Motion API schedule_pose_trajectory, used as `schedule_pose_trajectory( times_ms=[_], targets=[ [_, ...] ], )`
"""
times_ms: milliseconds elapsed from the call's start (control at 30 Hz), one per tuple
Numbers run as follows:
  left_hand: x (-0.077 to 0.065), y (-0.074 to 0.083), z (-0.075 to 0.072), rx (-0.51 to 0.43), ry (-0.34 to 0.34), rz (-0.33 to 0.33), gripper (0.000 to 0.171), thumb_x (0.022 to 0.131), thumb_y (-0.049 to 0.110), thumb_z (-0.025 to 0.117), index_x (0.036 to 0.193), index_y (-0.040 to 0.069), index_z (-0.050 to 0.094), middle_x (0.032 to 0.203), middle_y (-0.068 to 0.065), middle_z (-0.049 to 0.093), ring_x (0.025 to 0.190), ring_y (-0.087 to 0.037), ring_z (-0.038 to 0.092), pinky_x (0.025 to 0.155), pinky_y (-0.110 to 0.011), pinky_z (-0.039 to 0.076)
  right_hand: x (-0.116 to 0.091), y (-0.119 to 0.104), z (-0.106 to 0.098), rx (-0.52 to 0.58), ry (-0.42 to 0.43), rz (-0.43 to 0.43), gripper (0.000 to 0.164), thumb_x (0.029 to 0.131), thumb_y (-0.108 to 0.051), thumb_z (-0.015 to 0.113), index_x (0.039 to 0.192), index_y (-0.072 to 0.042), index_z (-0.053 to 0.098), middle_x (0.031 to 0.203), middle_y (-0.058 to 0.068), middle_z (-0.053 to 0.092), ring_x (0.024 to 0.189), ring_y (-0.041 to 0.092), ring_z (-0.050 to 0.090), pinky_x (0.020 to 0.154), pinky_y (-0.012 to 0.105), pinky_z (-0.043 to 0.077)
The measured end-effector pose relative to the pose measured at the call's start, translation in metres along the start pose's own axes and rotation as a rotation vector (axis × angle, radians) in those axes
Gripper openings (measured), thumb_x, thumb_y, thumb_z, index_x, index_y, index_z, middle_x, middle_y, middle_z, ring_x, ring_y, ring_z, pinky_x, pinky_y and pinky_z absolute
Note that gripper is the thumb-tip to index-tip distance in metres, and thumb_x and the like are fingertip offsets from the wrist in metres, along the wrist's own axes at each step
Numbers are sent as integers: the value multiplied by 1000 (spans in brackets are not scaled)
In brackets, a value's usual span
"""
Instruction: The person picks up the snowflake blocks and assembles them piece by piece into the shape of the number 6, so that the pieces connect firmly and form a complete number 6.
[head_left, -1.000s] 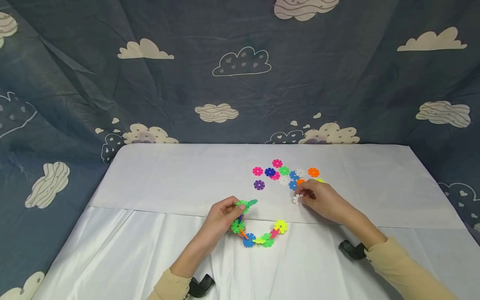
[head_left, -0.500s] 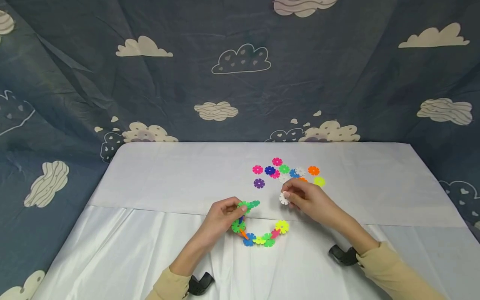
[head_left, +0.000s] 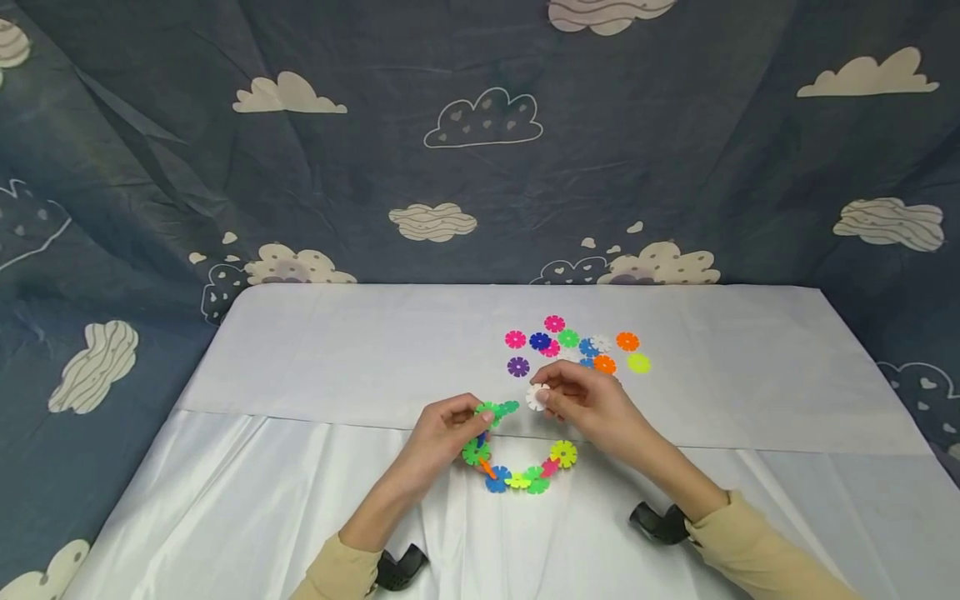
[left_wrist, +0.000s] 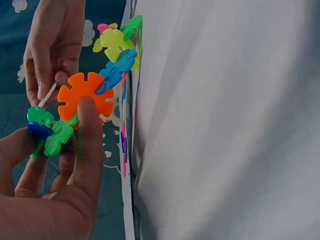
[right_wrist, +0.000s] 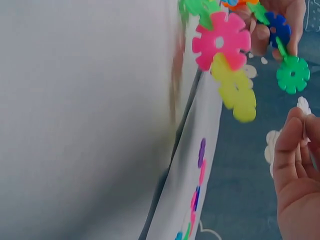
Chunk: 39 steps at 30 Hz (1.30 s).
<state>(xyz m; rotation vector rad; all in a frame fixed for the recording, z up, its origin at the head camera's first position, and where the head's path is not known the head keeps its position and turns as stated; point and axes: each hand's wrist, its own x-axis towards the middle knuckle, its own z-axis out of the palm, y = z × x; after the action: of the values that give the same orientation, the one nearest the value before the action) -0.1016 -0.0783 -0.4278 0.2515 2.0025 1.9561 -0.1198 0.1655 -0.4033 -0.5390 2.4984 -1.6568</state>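
My left hand [head_left: 444,432] pinches a curved chain of interlocked snowflake discs [head_left: 536,479] near its green end. The chain runs through green, blue, orange and pink discs to a yellow disc [head_left: 563,454] at its other end. In the left wrist view an orange disc [left_wrist: 80,94] lies under my left hand's finger. My right hand [head_left: 600,408] pinches a white snowflake disc [head_left: 536,397] between thumb and fingertips. That white disc is close to the teal-green end disc [right_wrist: 293,75] of the chain, with a small gap between them in the head view.
Loose snowflake discs lie on the white cloth [head_left: 337,350] behind my hands, among them a purple disc [head_left: 518,367], an orange disc [head_left: 627,341] and a yellow-green disc [head_left: 639,363]. A dark cloud-print curtain [head_left: 480,183] hangs behind the table.
My right hand has lifted the white disc away from the loose pile and carried it left toward the chain's green end. My left hand and the chain have hardly moved.
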Motion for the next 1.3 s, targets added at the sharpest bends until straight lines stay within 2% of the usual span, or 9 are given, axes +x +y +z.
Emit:
schedule_pose_trajectory(
  times_ms=[200,433,667,733,867,1000,1300],
  targets=[
    [0,0,0,-15,-3,-2,21,97,21,65,97,0,66,76,-5,58,67,-17,51,60,-24,43,2,-2,10,-16,17,-14,17,91,-11,71,107,-14,66,88,3,65,74,31,66,68,31,57],
    [0,-1,-1,-11,-3,4,24,97,20,64,96,-4,64,75,-5,57,67,-17,50,63,-24,43,1,-5,14,-40,27,-2,16,90,-9,72,104,-14,67,84,3,66,73,28,66,67,31,57],
    [0,-3,-2,-12,-31,18,28,99,20,61,95,-7,60,75,-9,53,67,-19,48,63,-24,40,4,-3,17,-159,50,-121,19,88,-4,73,106,-10,67,88,-6,66,75,18,68,71,28,57],
    [0,-2,-2,-9,-27,21,26,99,20,62,94,-6,60,75,-9,51,67,-18,46,62,-24,39,4,-2,18,-168,61,-122,20,88,-5,73,106,-11,67,88,-7,65,76,17,68,72,29,57],
    [1,-2,-1,-7,-18,18,24,99,20,62,93,-3,59,74,-11,48,67,-18,44,62,-24,37,4,-1,19,-126,67,-56,19,89,-8,73,105,-15,67,87,-4,65,76,20,68,71,28,57],
    [2,-3,0,-3,-7,10,23,99,20,62,94,-2,60,75,-11,48,67,-18,44,62,-24,36,5,-1,20,-60,53,-4,17,90,-10,72,105,-13,67,87,0,65,74,26,67,70,28,57],
    [1,-1,0,-20,15,1,21,99,15,60,90,-4,57,73,-8,50,65,-17,45,61,-24,38,7,-5,28,-33,50,-35,13,89,-4,71,100,-10,68,86,0,67,74,25,69,70,29,57]
  ],
)
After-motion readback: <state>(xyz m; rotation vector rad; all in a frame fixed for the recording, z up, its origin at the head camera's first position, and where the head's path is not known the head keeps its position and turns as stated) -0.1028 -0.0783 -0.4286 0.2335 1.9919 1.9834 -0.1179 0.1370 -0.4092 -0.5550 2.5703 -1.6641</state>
